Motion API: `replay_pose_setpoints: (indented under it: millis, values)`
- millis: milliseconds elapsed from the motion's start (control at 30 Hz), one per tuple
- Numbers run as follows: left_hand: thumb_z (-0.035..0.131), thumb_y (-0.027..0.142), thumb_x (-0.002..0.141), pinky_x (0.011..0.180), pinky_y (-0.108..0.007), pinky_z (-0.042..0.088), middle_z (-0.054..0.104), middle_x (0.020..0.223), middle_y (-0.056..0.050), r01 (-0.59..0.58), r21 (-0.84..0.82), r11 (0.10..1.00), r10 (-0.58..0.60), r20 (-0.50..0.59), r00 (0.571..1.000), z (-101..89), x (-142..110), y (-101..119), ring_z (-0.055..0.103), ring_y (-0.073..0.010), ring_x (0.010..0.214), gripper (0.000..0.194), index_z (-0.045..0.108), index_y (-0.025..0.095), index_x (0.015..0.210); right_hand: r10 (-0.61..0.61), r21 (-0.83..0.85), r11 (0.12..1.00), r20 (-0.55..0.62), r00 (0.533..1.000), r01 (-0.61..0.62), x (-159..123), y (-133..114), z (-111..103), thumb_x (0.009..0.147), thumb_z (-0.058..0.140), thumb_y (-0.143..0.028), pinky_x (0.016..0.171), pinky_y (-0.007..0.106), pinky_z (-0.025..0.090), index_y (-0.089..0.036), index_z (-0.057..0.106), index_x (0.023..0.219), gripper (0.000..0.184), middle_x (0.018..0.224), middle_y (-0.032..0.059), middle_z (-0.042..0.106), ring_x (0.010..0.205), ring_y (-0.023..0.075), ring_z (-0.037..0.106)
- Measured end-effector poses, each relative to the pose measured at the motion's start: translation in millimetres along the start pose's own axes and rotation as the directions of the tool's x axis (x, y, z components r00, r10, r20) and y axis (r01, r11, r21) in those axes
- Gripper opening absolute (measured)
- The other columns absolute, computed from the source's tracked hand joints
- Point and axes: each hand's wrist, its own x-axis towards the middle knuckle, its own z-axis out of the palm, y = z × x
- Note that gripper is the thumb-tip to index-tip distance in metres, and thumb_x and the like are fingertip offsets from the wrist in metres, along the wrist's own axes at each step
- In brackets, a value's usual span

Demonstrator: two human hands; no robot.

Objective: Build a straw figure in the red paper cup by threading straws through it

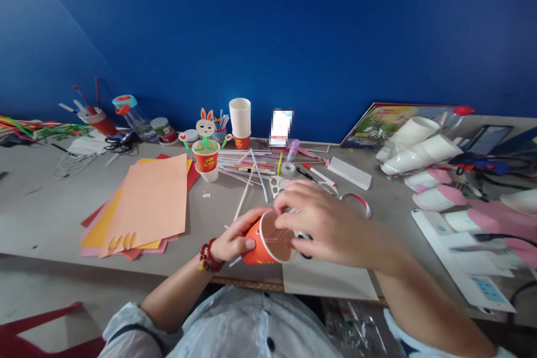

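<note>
My left hand point(235, 238) is wrapped round a red paper cup point(257, 250), thumb on its side. The cup lies tilted, its white-rimmed mouth towards my right hand point(325, 225). Fingers of that hand are bent and reach into the mouth; the hand is slightly smeared by motion. Thin pale lines show inside the cup, and what the fingertips pinch is hidden. Under my right hand lies a white sheet point(331, 279). Beyond the hands stands a finished-looking cup figure with a paper rabbit head point(205, 127) and green arms, set in a red cup point(206, 160).
Coloured paper sheets point(153, 196) lie at left. Behind the hands are drinking straws point(259, 176), a clear tape roll point(288, 168), markers point(319, 174) and stacked white cups point(240, 116). Bagged cups point(419, 154) and a power strip point(486, 289) are at right.
</note>
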Motion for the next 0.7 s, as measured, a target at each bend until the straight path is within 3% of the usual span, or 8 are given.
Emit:
replay_pose_setpoints:
  millis: [67,133,167,233,333,467,600,700]
  values:
    - [0.064,0.054,0.082,0.102,-0.048,0.044,0.057,0.137,-0.014,-0.013,-0.011,1.000,0.013,0.011,1.000,1.1,2,5,0.056,-0.0357,0.120,0.069,0.051,0.021,0.141,0.113,0.062,0.993,-0.201,0.973,-0.103,-11,6,-7,0.092,0.059,-0.019,0.094,0.042,0.047,-0.023,0.067,0.099,0.012,0.107,0.0064,0.065,0.104,0.0234,0.059]
    - [0.064,0.054,0.082,0.102,-0.048,0.045,0.058,0.136,-0.014,-0.026,-0.030,0.999,0.027,0.012,1.000,2.1,4,8,0.057,-0.0354,0.119,0.069,0.050,0.021,0.141,0.252,0.112,0.967,-0.367,0.895,-0.227,-23,13,-9,0.093,0.058,-0.021,0.094,0.041,0.049,-0.024,0.065,0.106,0.015,0.112,0.0075,0.066,0.106,0.0243,0.062]
    - [0.064,0.054,0.082,0.101,-0.048,0.045,0.059,0.135,-0.014,-0.033,-0.040,0.999,0.034,0.012,0.999,2.6,4,9,0.058,-0.0354,0.118,0.070,0.050,0.022,0.142,0.319,0.153,0.948,-0.395,0.862,-0.280,-28,16,-8,0.093,0.059,-0.024,0.092,0.040,0.052,-0.024,0.064,0.110,0.018,0.113,0.0077,0.066,0.104,0.0242,0.064]
    - [0.064,0.054,0.082,0.101,-0.049,0.045,0.058,0.135,-0.014,-0.061,-0.045,0.997,0.061,0.007,0.998,3.5,5,9,0.058,-0.0355,0.118,0.070,0.049,0.023,0.143,0.437,0.280,0.893,-0.344,0.831,-0.353,-35,20,0,0.092,0.062,-0.030,0.085,0.036,0.056,-0.025,0.062,0.118,0.026,0.111,0.0073,0.068,0.095,0.0226,0.068]
    - [0.066,0.054,0.081,0.101,-0.048,0.046,0.057,0.137,-0.014,-0.112,-0.011,0.994,0.112,0.007,0.994,3.7,5,9,0.058,-0.0355,0.118,0.070,0.049,0.024,0.143,0.518,0.498,0.781,-0.183,0.836,-0.375,-40,23,15,0.093,0.063,-0.036,0.076,0.031,0.060,-0.025,0.057,0.127,0.036,0.105,0.0062,0.069,0.085,0.0191,0.069]
    - [0.069,0.054,0.078,0.100,-0.046,0.048,0.056,0.139,-0.014,-0.154,0.052,0.987,0.151,0.043,0.988,1.1,3,8,0.058,-0.0360,0.119,0.072,0.051,0.025,0.142,0.515,0.642,0.682,-0.081,0.854,-0.350,-40,16,26,0.093,0.063,-0.034,0.075,0.028,0.059,-0.026,0.055,0.130,0.038,0.106,0.0055,0.069,0.085,0.0166,0.069]
    - [0.072,0.055,0.075,0.105,-0.049,0.044,0.054,0.143,-0.014,-0.202,0.096,0.975,0.197,0.061,0.979,-2.5,-1,6,0.053,-0.0392,0.127,0.074,0.053,0.025,0.141,0.453,0.680,0.671,-0.061,0.889,-0.295,-37,7,24,0.092,0.065,-0.031,0.072,0.026,0.058,-0.026,0.060,0.122,0.031,0.100,0.0039,0.069,0.084,0.0160,0.068]
    - [0.072,0.057,0.074,0.105,-0.052,0.044,0.055,0.141,-0.015,-0.190,0.116,0.975,0.182,0.079,0.980,-4.0,-3,7,0.054,-0.0406,0.127,0.076,0.054,0.025,0.141,0.447,0.695,0.666,-0.082,0.891,-0.271,-35,4,21,0.091,0.065,-0.029,0.068,0.024,0.056,-0.024,0.063,0.113,0.022,0.093,0.0026,0.068,0.079,0.0147,0.066]
